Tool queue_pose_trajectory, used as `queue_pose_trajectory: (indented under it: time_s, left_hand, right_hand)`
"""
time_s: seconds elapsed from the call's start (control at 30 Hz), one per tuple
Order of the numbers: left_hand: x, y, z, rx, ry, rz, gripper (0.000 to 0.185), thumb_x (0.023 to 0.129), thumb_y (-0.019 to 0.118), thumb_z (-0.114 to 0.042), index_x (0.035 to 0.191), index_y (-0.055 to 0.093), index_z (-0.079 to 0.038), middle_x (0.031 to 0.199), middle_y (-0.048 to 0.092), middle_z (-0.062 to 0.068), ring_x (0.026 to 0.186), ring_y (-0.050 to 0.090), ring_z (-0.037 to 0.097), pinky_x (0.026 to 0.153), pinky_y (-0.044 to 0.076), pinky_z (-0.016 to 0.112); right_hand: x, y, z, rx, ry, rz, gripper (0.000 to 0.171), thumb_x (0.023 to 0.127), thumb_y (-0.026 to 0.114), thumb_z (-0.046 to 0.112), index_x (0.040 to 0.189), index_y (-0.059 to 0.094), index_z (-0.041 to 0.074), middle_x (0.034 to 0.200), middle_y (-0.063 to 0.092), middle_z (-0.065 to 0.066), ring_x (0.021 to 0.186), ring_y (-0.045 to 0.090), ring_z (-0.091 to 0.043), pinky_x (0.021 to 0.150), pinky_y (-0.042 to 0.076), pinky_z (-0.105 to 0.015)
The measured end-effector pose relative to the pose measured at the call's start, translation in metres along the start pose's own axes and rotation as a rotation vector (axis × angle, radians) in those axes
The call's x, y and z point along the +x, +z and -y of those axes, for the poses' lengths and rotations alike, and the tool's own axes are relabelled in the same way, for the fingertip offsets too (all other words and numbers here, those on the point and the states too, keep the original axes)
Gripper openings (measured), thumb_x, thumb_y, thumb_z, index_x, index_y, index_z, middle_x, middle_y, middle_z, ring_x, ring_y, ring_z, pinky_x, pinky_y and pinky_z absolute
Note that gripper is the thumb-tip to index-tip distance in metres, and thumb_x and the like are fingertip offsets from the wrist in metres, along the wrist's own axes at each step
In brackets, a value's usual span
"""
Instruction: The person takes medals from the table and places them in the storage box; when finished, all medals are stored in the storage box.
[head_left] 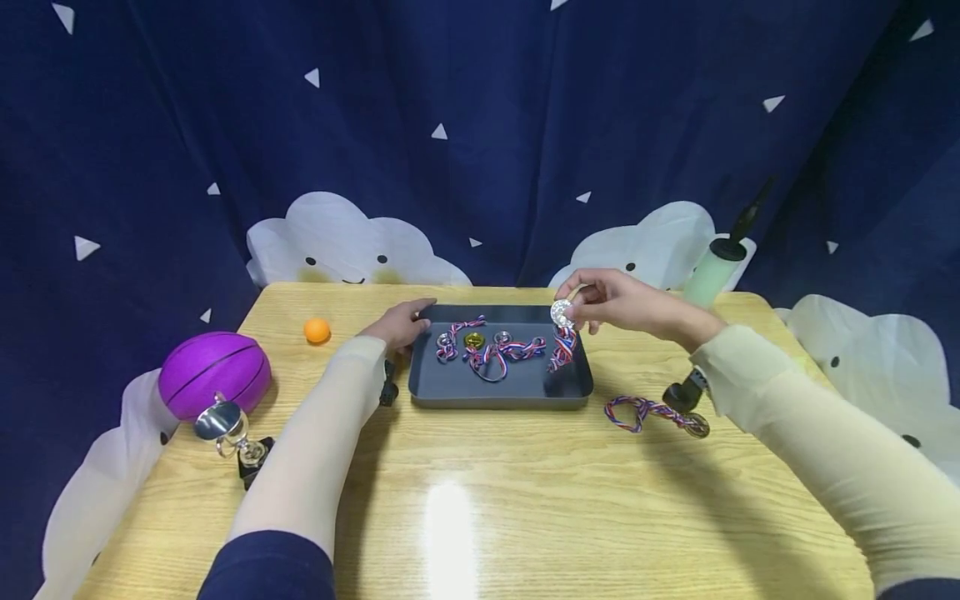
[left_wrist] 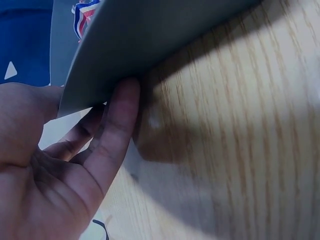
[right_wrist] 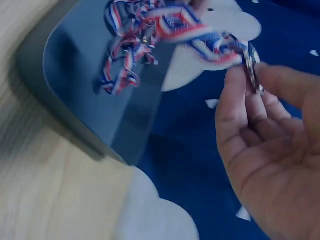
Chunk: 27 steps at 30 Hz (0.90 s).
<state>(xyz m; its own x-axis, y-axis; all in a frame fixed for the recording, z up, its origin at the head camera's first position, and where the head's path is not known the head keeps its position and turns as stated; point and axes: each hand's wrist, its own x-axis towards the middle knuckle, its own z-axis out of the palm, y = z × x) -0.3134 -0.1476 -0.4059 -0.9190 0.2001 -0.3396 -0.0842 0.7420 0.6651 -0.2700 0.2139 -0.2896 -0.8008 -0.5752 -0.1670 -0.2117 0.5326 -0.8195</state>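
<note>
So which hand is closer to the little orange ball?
Left. The left hand rests on the tray's left edge, a short way right of the orange ball. The right hand holds a silver medal over the tray's far side.

Staged recording set, starry navy backdrop (head_left: 480, 125), cloud cutouts (head_left: 345, 246), wooden table (head_left: 480, 500)

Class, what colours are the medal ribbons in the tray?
Red, white and blue stripes on the ribbons; clearest in the head view.
</note>
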Motion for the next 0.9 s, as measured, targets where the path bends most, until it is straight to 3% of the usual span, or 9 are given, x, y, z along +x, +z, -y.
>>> queue_pose_trajectory:
  time_s: [0.23, 0.4, 0.6, 0.9]
  left_hand:
    - [-0.001, 0.002, -0.002, 0.027, -0.009, -0.005, 0.057, 0.114, 0.041, -0.020, 0.168, 0.025, -0.024, 0.161, 0.044, 0.026, 0.109, 0.071, 0.035, 0.068, 0.060, 0.031]
    - [-0.001, 0.002, 0.000, 0.024, -0.012, -0.006, 0.057, 0.114, 0.040, -0.020, 0.169, 0.024, -0.025, 0.164, 0.040, 0.026, 0.116, 0.069, 0.037, 0.072, 0.062, 0.033]
    - [-0.001, 0.003, 0.002, 0.003, 0.022, -0.008, 0.057, 0.114, 0.040, -0.018, 0.169, 0.024, -0.022, 0.165, 0.038, 0.027, 0.120, 0.068, 0.040, 0.076, 0.065, 0.037]
    - [-0.002, 0.000, 0.001, 0.005, 0.016, 0.001, 0.057, 0.114, 0.040, -0.019, 0.169, 0.023, -0.024, 0.166, 0.037, 0.025, 0.115, 0.069, 0.039, 0.076, 0.065, 0.037]
  right_hand:
    - [0.046, 0.018, -0.025, 0.042, 0.094, -0.086, 0.026, 0.102, 0.063, 0.003, 0.126, 0.059, -0.007, 0.088, 0.068, -0.003, 0.080, 0.065, -0.016, 0.071, 0.058, -0.025]
    - [0.072, 0.025, -0.038, 0.045, 0.125, -0.111, 0.026, 0.103, 0.060, 0.001, 0.126, 0.058, -0.011, 0.084, 0.065, -0.002, 0.076, 0.061, -0.011, 0.069, 0.057, -0.023]
    - [0.093, 0.039, -0.054, -0.047, 0.181, -0.085, 0.022, 0.099, 0.060, -0.003, 0.119, 0.058, -0.011, 0.081, 0.062, -0.003, 0.074, 0.059, -0.010, 0.066, 0.053, -0.022]
    - [0.099, 0.059, -0.072, -0.221, 0.195, -0.091, 0.012, 0.093, 0.067, -0.005, 0.102, 0.063, -0.011, 0.081, 0.064, -0.005, 0.068, 0.062, -0.009, 0.065, 0.063, -0.025]
